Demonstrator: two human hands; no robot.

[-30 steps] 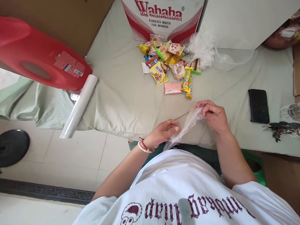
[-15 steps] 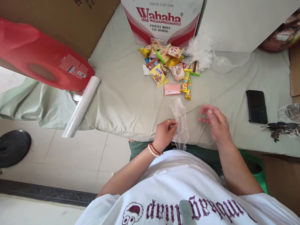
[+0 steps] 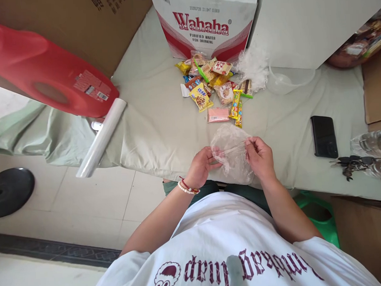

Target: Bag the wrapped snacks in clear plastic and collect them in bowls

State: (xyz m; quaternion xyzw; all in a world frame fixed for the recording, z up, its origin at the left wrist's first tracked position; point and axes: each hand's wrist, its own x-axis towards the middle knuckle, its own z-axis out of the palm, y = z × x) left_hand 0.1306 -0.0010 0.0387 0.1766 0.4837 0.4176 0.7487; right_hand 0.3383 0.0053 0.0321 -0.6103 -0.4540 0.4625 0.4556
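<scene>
One cloth-covered surface (image 3: 159, 135) fills most of the upper frame before us, a red plastic jug (image 3: 28, 61) at its left. At top centre we see the Wahaha purified water carton (image 3: 205, 17), its red lower corners close behind a heap of wrapped snacks (image 3: 224, 91). A roll of clear film (image 3: 101, 140) slants across the left of the frame, beside the jug's base. Right of the heap, we find a clear plastic bowl (image 3: 296, 81) next to crumpled clear plastic (image 3: 253, 68).

Just right of the frame's centre, a thin clear plastic bag (image 3: 233, 152) is spread between our two hands. The grip of our right hand (image 3: 261, 157) is closed, thumb and fingers pinching the bag's right side. Our left hand (image 3: 202, 165) has its fingers at the left side, showing through the film; we cannot tell whether its grip is closed on it.

A black phone (image 3: 324, 136) lies at the right of the frame, with keys (image 3: 350, 166) below it. Nearest the bag, above it in the frame, we see a pink packet (image 3: 218, 115).
</scene>
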